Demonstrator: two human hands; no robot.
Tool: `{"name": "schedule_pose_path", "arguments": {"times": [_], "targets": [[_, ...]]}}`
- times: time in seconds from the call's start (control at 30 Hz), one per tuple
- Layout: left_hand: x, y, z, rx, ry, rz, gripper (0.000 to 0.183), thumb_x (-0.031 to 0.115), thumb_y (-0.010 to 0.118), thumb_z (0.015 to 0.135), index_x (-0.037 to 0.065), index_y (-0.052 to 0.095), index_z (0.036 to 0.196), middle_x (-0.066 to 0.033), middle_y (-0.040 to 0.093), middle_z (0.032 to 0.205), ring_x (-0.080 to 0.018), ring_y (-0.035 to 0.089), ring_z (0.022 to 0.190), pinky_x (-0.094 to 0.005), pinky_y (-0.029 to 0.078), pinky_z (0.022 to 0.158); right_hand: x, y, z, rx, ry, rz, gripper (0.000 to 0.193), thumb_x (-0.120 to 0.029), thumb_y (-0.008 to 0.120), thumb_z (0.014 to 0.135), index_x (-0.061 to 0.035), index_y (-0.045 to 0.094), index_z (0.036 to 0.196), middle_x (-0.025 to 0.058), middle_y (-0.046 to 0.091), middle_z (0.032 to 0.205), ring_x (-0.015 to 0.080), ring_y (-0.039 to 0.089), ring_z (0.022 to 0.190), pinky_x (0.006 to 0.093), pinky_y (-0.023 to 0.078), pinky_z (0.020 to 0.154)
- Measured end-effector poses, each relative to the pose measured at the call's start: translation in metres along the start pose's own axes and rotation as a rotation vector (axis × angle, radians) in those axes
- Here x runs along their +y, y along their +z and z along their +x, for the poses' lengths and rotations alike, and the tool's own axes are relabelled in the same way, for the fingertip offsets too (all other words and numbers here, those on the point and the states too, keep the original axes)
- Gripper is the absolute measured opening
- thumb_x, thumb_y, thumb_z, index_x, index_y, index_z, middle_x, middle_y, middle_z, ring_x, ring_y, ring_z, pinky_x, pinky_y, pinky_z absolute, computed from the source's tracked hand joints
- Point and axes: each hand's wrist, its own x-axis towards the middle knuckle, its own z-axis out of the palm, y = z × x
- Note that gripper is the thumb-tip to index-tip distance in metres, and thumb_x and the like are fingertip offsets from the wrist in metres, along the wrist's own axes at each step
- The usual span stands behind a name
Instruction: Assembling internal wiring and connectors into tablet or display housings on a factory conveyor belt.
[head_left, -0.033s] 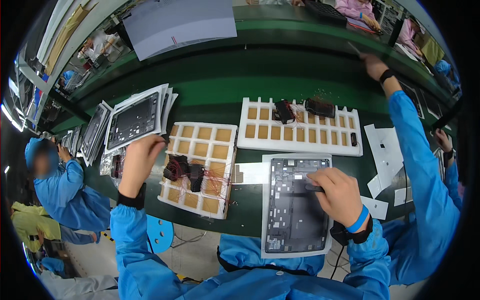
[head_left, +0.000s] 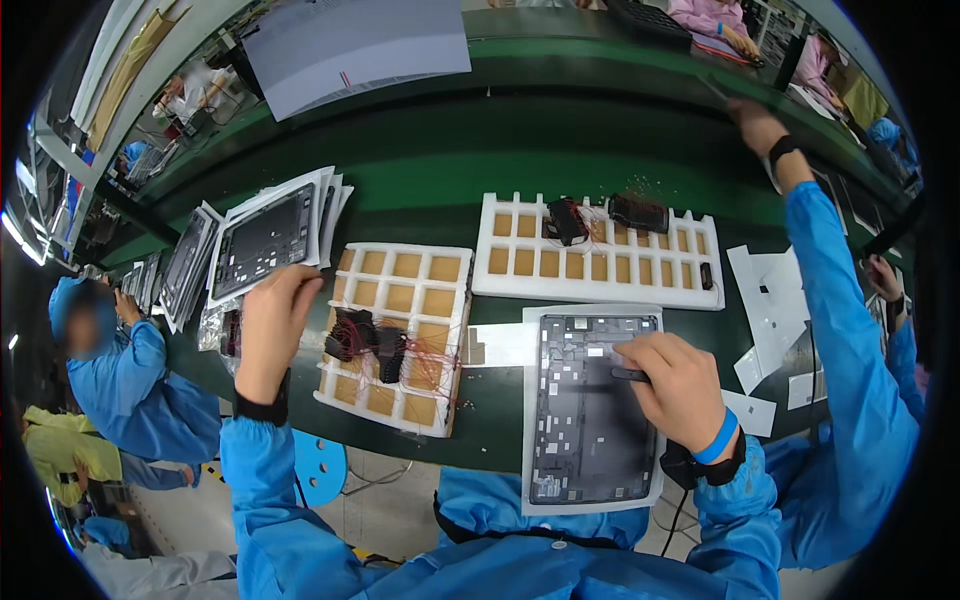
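Head: your right grip (head_left: 678,388) pinches a black tool (head_left: 628,375) over a patch-dotted tablet housing (head_left: 590,450); what remains, or fills your curled left grip (head_left: 270,322), is unclear.

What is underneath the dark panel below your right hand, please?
Beneath the dark panel, a white sheet shows as a narrow border along its edges. The sheet's middle, and anything under it, cannot be seen because it is covered.
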Motion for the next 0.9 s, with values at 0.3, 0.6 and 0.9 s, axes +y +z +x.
{"name": "schedule_pose_path", "arguments": {"times": [0.3, 0.6, 0.9], "targets": [[0.189, 0.045, -0.065, -0.225, 0.197, -0.658, 0.019, 0.000, 0.075, 0.083, 0.002, 0.066, 0.099, -0.0140, 0.070, 0.088, -0.0285, 0.070, 0.075, -0.0356, 0.055, 0.063, -0.037, 0.020, -0.011, 0.154, -0.362, 0.126, 0.040, -0.013, 0.074, 0.076, -0.0115, 0.070, 0.116, 0.0035, 0.067, 0.106, 0.0172, 0.071, 0.076, 0.0280, 0.055, 0.057], [0.234, 0.122, -0.036, -0.174, 0.227, -0.802, 0.034, 0.002, 0.077, 0.082, -0.003, 0.060, 0.111, -0.0184, 0.067, 0.109, -0.0299, 0.069, 0.096, -0.0357, 0.056, 0.086, 0.039, -0.001, -0.019, 0.208, -0.023, 0.047, 0.025, 0.004, 0.074, 0.071, -0.0050, 0.069, 0.094, 0.0088, 0.070, 0.089, 0.0289, 0.070, 0.084, 0.0371, 0.057, 0.071], [0.212, 0.153, -0.035, -0.308, 0.459, -0.256, 0.060, 0.022, 0.078, 0.080, -0.004, 0.058, 0.129, -0.0210, 0.051, 0.137, -0.0371, 0.047, 0.130, -0.0426, 0.042, 0.110, 0.078, 0.034, 0.002, 0.121, -0.257, -0.319, 0.013, -0.010, 0.069, 0.079, -0.0094, 0.066, 0.092, 0.0008, 0.063, 0.090, 0.0168, 0.066, 0.080, 0.0295, 0.056, 0.062]]}}
